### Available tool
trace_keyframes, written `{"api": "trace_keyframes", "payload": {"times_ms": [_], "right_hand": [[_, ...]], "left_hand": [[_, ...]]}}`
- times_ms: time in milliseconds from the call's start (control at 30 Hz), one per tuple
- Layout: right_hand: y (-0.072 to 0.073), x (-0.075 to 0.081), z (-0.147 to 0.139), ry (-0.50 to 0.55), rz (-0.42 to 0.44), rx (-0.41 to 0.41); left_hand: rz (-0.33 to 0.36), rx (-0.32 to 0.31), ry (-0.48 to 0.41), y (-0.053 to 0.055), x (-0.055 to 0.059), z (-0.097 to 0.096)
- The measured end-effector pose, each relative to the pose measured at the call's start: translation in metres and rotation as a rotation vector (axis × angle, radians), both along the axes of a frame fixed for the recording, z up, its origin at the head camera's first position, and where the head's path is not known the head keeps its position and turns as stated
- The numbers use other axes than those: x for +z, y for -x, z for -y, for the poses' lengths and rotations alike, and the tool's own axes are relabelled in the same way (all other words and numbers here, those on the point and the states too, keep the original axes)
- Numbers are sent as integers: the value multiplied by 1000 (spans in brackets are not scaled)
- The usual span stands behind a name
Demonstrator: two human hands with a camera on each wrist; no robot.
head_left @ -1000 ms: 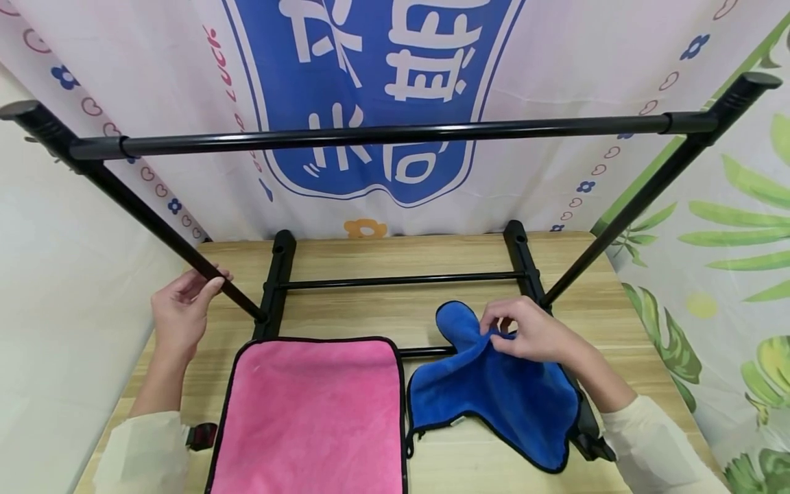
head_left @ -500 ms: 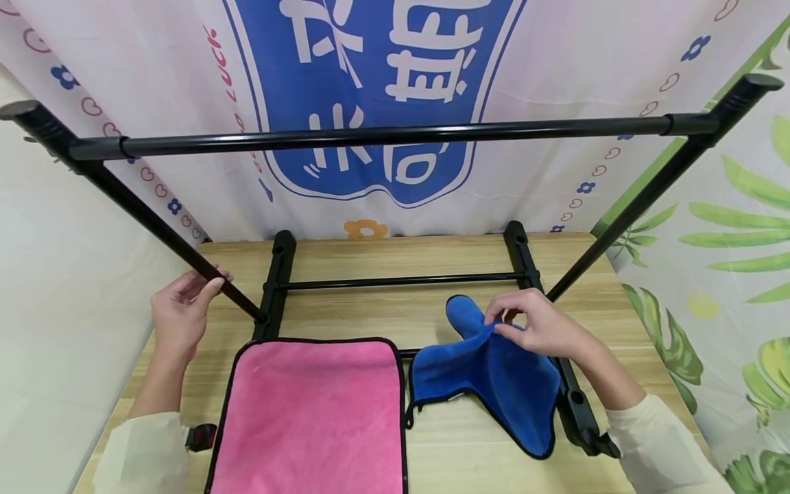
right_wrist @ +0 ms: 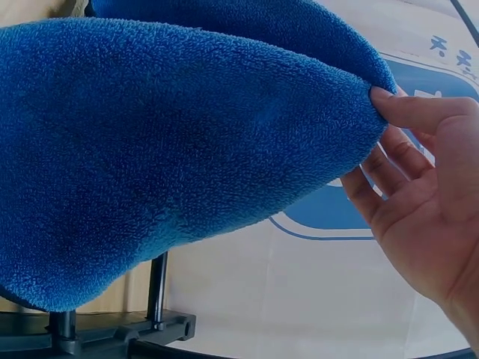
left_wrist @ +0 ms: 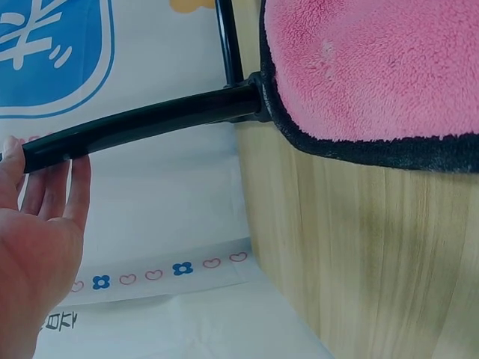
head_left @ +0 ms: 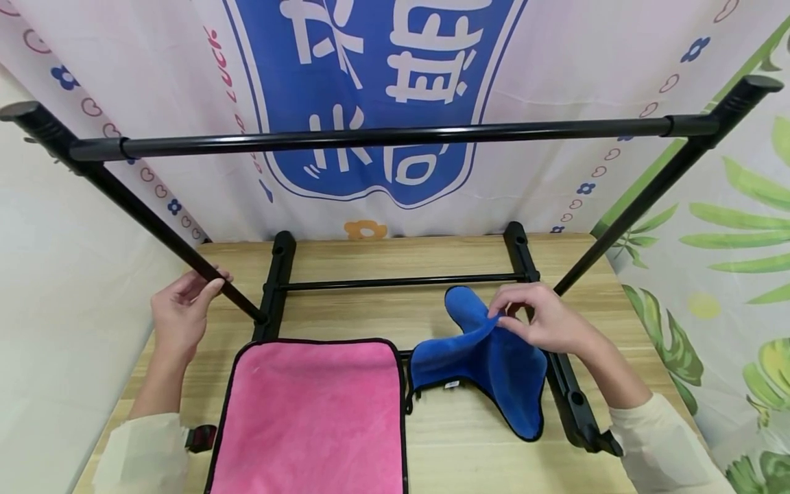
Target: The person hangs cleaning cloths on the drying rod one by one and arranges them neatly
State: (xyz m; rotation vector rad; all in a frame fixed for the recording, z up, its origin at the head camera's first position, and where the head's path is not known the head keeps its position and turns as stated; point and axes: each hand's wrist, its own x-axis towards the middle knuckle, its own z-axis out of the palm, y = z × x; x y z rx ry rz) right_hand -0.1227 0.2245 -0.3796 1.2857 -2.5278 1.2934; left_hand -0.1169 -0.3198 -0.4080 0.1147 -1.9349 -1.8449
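Note:
My right hand pinches a blue plush towel with black edging near its middle. The towel hangs bunched from the fingertips over the rack's lower front bar. In the right wrist view, thumb and fingers meet at a peak of the blue towel. On the left, my left hand holds the slanting left pole of a black metal rack between thumb and fingers. The left wrist view shows the fingers of the left hand under that pole. A pink towel with black edging lies flat at front left.
The rack's top bar spans above both hands, and a thin rear bar joins its feet. Behind the wooden table hangs a printed cloth backdrop. A leaf-patterned sheet is at right.
My right hand has lifted the blue towel slightly up and away from me, drawing its lower corner off the rack's right foot. My left hand and the pink towel have stayed put.

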Motion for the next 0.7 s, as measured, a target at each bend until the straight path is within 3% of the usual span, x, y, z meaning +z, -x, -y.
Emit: {"api": "trace_keyframes", "payload": {"times_ms": [700], "right_hand": [[4,13,-10,144,-48,-60]], "left_hand": [[-15,-4,6,0,0,-1]]}}
